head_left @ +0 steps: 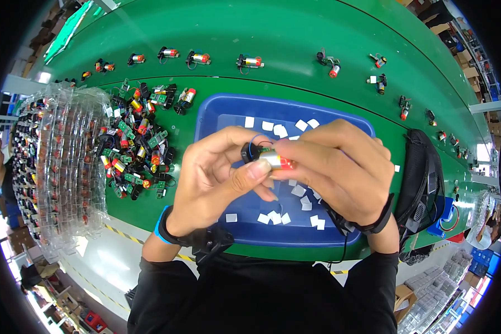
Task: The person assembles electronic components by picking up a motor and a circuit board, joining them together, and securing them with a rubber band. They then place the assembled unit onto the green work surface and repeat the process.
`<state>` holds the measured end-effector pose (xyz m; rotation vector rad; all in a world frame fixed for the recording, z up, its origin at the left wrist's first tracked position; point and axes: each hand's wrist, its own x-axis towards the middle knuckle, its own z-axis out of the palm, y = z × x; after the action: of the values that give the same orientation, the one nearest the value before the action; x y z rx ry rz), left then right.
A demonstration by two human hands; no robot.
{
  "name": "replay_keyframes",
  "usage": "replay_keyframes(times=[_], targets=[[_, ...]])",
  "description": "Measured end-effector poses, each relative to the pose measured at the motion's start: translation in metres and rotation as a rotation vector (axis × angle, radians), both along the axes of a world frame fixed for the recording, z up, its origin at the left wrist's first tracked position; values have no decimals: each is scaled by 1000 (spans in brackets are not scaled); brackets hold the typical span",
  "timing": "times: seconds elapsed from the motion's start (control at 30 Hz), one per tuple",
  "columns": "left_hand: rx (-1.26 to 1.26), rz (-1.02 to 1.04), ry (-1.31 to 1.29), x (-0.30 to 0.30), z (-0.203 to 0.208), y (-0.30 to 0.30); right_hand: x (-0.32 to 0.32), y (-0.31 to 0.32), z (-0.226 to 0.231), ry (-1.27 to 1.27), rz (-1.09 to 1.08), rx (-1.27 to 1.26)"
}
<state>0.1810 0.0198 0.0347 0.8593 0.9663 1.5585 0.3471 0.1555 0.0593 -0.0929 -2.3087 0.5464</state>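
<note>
Above a blue tray (211,106), both hands hold one small electronic assembly: a silver and red cylindrical battery cell (274,161) with a black plastic part (250,152), thin red and blue wires and a bit of green circuit board. My left hand (217,172) is closed on it, thumb on the cell's left end. From the right, my right hand (339,167) pinches its top and right side; those fingers partly hide the board. Scattered on the tray's bottom lie several small white square pieces (275,217).
A pile of similar battery assemblies (136,139) lies left of the tray, beside stacked clear plastic trays (61,167). More assemblies (250,62) sit spaced out along the green surface beyond. A black bag (420,183) rests at the right, near a blue device (442,217).
</note>
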Motion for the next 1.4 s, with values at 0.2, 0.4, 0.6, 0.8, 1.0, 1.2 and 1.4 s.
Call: replay_keyframes(times=[0.2, 0.4, 0.6, 0.8, 1.0, 1.2, 1.4], targets=[[-97, -23, -71, 1, -2, 4, 2, 7, 6, -36, -25, -84], [-241, -171, -215, -10, 5, 7, 2, -3, 15, -16, -185, -246], [-170, -59, -162, 0, 6, 4, 7, -9, 10, -75, -79, -208], [-203, 41, -35, 9, 11, 5, 2, -13, -1, -16, -85, -215], [-211, 91, 23, 14, 8, 4, -3, -15, -6, -1, -148, -157], [-222, -20, 73, 7, 7, 6, -6, -15, -9, 42, -114, -89], [-208, -66, -78, 4, 6, 4, -7, -12, -9, 64, -76, -60]])
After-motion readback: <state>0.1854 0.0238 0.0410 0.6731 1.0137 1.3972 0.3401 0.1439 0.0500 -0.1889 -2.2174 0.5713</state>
